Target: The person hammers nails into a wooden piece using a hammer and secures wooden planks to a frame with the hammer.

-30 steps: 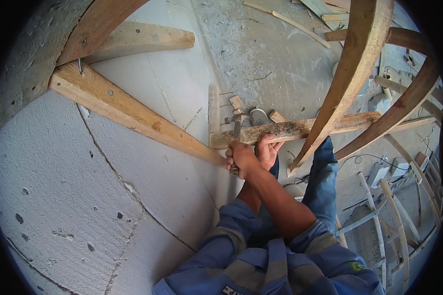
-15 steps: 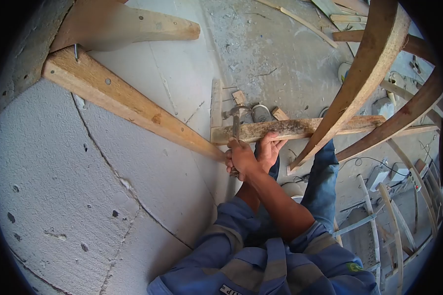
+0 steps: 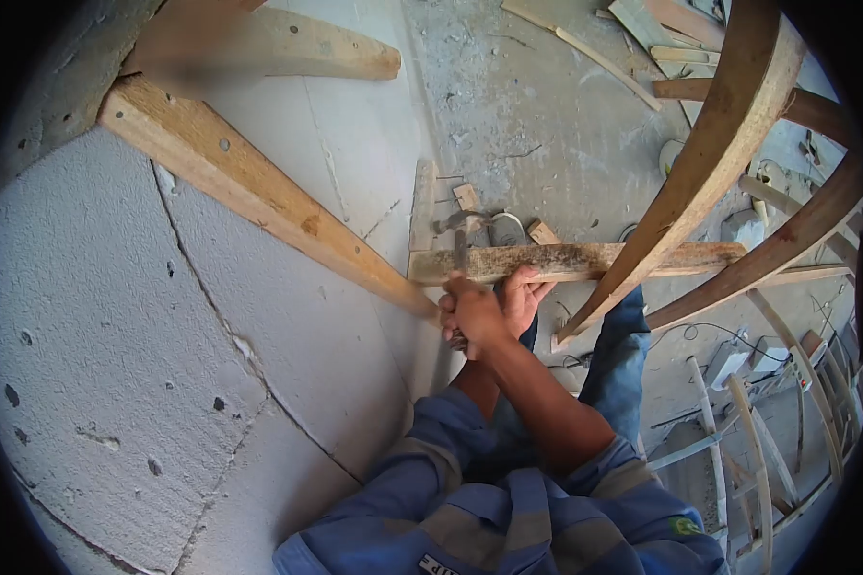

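Observation:
A claw hammer (image 3: 461,235) has its head over the left end of a worn wooden board (image 3: 566,259), and its handle points down toward me. My right hand (image 3: 477,311) is wrapped round that handle, with the right forearm crossing over the left. Just beside it, my left hand (image 3: 521,299) grips the near edge of the board, fingers partly hidden under the wood. The board's left end lies close to the foot of a slanted timber (image 3: 288,206) along the wall. Whether the hammer head touches the board I cannot tell.
A pale block wall (image 3: 134,316) with cracks fills the left side. Curved timbers (image 3: 700,172) rise at right, crossing over the board. Small wood blocks (image 3: 544,233) lie near my shoe (image 3: 506,230). A cable (image 3: 710,309) and a slatted wooden frame (image 3: 753,450) are at lower right.
The view has shifted slightly. Both hands keep their hold, and the hammer stays at nearly the same spot over the board, with slight blur at the right hand.

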A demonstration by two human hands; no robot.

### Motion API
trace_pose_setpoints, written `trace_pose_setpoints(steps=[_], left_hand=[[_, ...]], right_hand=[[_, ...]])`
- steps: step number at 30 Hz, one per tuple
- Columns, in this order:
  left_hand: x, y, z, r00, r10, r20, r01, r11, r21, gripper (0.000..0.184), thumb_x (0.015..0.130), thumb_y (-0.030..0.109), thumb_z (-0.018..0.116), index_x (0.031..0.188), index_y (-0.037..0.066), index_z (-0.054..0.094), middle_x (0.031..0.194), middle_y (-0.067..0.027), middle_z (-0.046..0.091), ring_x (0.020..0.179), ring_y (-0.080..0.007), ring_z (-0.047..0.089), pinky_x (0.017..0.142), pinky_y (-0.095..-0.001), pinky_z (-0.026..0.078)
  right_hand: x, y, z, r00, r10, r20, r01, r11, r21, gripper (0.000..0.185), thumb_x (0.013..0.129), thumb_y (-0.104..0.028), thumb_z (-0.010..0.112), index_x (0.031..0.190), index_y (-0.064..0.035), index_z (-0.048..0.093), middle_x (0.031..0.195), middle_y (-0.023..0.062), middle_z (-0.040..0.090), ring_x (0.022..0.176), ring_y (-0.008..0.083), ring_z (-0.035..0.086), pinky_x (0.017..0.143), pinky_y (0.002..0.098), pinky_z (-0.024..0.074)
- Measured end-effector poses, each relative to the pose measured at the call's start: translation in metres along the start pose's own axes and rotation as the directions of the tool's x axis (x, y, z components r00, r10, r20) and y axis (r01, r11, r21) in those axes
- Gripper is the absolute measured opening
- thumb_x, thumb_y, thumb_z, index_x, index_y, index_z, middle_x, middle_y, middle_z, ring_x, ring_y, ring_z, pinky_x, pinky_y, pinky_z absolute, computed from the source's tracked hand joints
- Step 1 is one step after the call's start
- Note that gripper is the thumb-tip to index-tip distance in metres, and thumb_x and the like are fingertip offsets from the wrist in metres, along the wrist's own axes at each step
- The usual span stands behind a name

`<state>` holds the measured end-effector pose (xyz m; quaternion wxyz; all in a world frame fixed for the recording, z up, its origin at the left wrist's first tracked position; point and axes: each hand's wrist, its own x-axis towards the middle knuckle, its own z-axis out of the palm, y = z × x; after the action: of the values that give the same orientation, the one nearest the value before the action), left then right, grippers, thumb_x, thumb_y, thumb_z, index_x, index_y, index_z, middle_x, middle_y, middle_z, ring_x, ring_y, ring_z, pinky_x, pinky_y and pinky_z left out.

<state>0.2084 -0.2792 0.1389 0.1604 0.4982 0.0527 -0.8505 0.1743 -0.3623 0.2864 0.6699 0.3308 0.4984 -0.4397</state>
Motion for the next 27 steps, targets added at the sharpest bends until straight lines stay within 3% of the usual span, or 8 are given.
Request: trace_pose_setpoints(steps=[5,8,12,18,19,22,25,27], left_hand=[[-0.008,-0.001,-0.006,1.0,-0.01,-0.006,0.01,1.0,-0.016,0.023,0.082,0.015,0.064,0.102,0.004,0.059,0.114,-0.0111,0.063,0.117,-0.0314,0.059,0.112,-0.0536,0.039],[-0.012,0.005,0.011,0.997,-0.019,-0.078,0.019,1.0,0.006,0.019,0.082,0.015,0.065,0.097,0.005,0.059,0.112,-0.0106,0.062,0.116,-0.0315,0.058,0.111,-0.0556,0.04],[-0.016,0.002,0.016,0.995,-0.006,-0.102,0.01,0.999,0.038,0.021,0.081,0.016,0.066,0.098,0.006,0.059,0.111,-0.0095,0.062,0.115,-0.0313,0.058,0.11,-0.0564,0.04],[-0.018,0.004,0.016,1.0,0.0,-0.024,0.0,1.0,0.003,0.032,0.083,0.015,0.063,0.113,0.004,0.057,0.122,-0.0119,0.062,0.12,-0.0299,0.058,0.111,-0.0507,0.042],[-0.016,0.002,0.014,0.999,0.006,-0.043,-0.006,1.0,0.014,0.033,0.083,0.016,0.063,0.114,0.004,0.056,0.122,-0.012,0.062,0.12,-0.0297,0.058,0.111,-0.0505,0.042],[-0.013,0.002,0.006,0.998,-0.043,-0.055,0.045,0.999,0.027,0.035,0.082,0.016,0.064,0.114,0.004,0.056,0.123,-0.012,0.062,0.12,-0.0293,0.059,0.112,-0.0504,0.041],[-0.012,0.0,0.006,0.997,-0.049,-0.063,0.051,0.998,0.029,0.034,0.082,0.016,0.064,0.113,0.004,0.057,0.122,-0.0119,0.062,0.119,-0.0293,0.059,0.112,-0.0505,0.04],[-0.018,0.005,0.018,0.996,-0.05,-0.075,0.052,0.998,0.03,0.033,0.082,0.017,0.065,0.112,0.003,0.057,0.12,-0.0119,0.063,0.118,-0.0299,0.059,0.112,-0.0507,0.04]], right_hand=[[-0.003,-0.004,-0.017,0.822,-0.481,-0.305,0.538,0.83,0.144,0.031,0.105,-0.037,0.042,0.106,-0.0082,0.053,0.07,0.0064,0.055,0.046,0.0167,0.052,0.039,0.0337,0.0456],[-0.012,0.009,0.009,0.802,-0.407,-0.437,0.42,0.905,-0.072,0.034,0.104,-0.039,0.044,0.105,-0.0068,0.054,0.069,0.0057,0.054,0.045,0.0162,0.051,0.038,0.0315,0.0443],[-0.013,0.0,0.016,1.0,-0.001,0.018,0.003,0.994,-0.112,0.029,0.105,-0.032,0.045,0.106,-0.0043,0.053,0.067,0.0036,0.051,0.044,0.0148,0.05,0.038,0.0292,0.0422],[-0.013,-0.023,0.01,0.858,-0.469,-0.208,0.467,0.882,-0.062,0.03,0.104,-0.032,0.047,0.107,-0.0025,0.049,0.067,0.0046,0.05,0.044,0.0162,0.05,0.035,0.0305,0.0397],[-0.002,-0.009,0.004,0.843,-0.487,-0.229,0.515,0.853,0.085,0.028,0.103,-0.032,0.048,0.104,-0.0037,0.048,0.066,0.0041,0.049,0.043,0.016,0.049,0.036,0.0308,0.0407],[0.003,0.039,0.015,0.949,-0.3,-0.099,0.29,0.951,-0.104,0.027,0.103,-0.032,0.048,0.1,-0.0052,0.047,0.066,0.0033,0.047,0.043,0.0156,0.047,0.036,0.0308,0.0411],[0.001,0.019,0.006,0.987,0.15,0.058,-0.159,0.964,0.215,0.025,0.102,-0.03,0.048,0.102,-0.0051,0.048,0.067,0.0033,0.048,0.044,0.0154,0.047,0.038,0.0318,0.0424],[-0.012,0.006,0.001,0.997,0.074,-0.024,-0.066,0.971,0.229,0.024,0.102,-0.03,0.049,0.102,-0.0057,0.048,0.067,0.0027,0.047,0.046,0.0146,0.047,0.039,0.0317,0.0418]])
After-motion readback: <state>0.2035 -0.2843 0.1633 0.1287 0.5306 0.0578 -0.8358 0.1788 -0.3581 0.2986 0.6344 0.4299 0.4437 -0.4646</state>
